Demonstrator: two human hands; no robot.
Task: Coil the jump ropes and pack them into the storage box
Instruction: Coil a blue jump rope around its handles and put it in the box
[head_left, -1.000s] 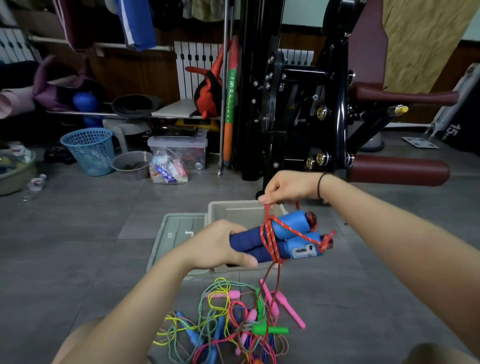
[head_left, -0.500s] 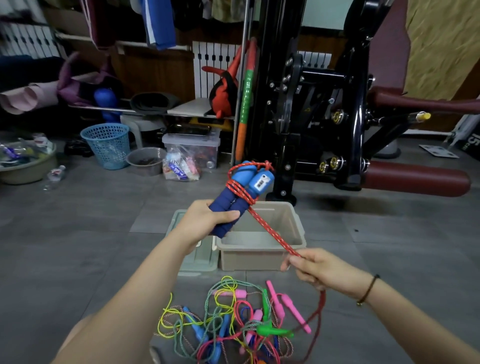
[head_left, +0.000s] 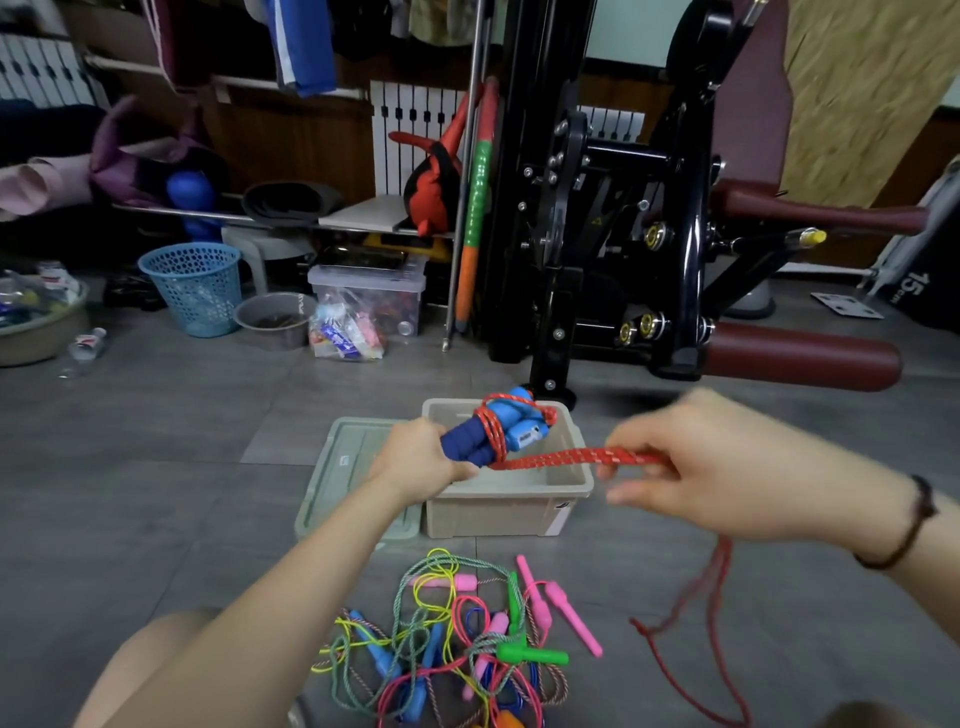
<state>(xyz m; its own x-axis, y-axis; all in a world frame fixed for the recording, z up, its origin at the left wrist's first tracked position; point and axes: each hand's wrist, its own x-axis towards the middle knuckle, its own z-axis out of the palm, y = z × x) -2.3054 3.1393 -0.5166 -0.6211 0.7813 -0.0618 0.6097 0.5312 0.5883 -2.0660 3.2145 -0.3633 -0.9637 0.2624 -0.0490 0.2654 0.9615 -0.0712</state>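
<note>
Red braided cord (head_left: 566, 458) stretches taut across the centre of the frame. It runs from a few turns wound round a pair of blue foam handles (head_left: 467, 441) to the right hand (head_left: 717, 467), which is motion-blurred but appears to pinch the cord between thumb and fingers. The left hand (head_left: 421, 462) grips the handles' darker lower ends, holding the bundle just above the open beige storage box (head_left: 498, 514). The likely trouble is slack: if the right hand's pinch slips, the turns could loosen and slide off the foam, undoing the coil. The cord's free tail (head_left: 722, 564) trails down at lower right, near a tangled heap of pink, green, yellow and blue jump ropes (head_left: 457, 639) at bottom centre, where it could snag and drag others along. The box's lid (head_left: 343, 467) lies flat just beside its left wall. Everything rests on a grey tiled floor (head_left: 156, 441). Behind, a black weight machine (head_left: 597, 218) with maroon pads fills the upper right. A blue mesh basket (head_left: 192, 286), a clear plastic bin (head_left: 369, 288) and a white radiator (head_left: 410, 130) line the cluttered back wall.
</note>
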